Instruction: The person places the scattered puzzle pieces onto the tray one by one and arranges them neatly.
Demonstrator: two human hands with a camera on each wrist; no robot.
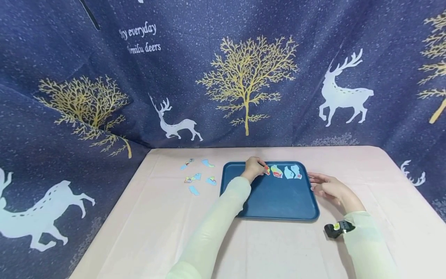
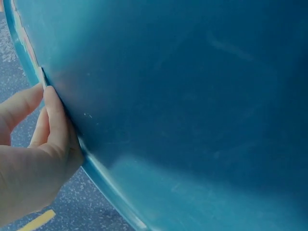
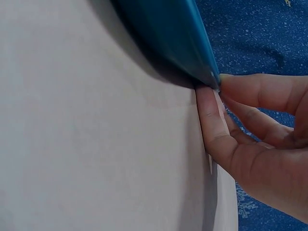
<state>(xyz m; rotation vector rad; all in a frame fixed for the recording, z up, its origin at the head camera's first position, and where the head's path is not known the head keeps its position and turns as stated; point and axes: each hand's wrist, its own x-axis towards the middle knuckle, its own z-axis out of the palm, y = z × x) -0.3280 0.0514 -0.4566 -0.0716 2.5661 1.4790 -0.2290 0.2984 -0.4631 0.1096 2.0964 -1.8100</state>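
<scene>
Piece (image 1: 267, 170) in left grip (image 1: 254, 168) runs lengthwise near-to-far

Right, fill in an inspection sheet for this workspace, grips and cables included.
Surface: pale pink tabletop.
Job's things: blue tray; three printed pieces lie in a row along its far rim; loose pieces lie on the tabletop left of the tray.
Clutter: nothing seen.
Grips: left hand pinches a red-and-yellow piece beside that row; right hand touches the tray's right edge.
Cables: nothing seen.
Surroundings: patterned dark blue backdrop; black device at the right wrist.
</scene>
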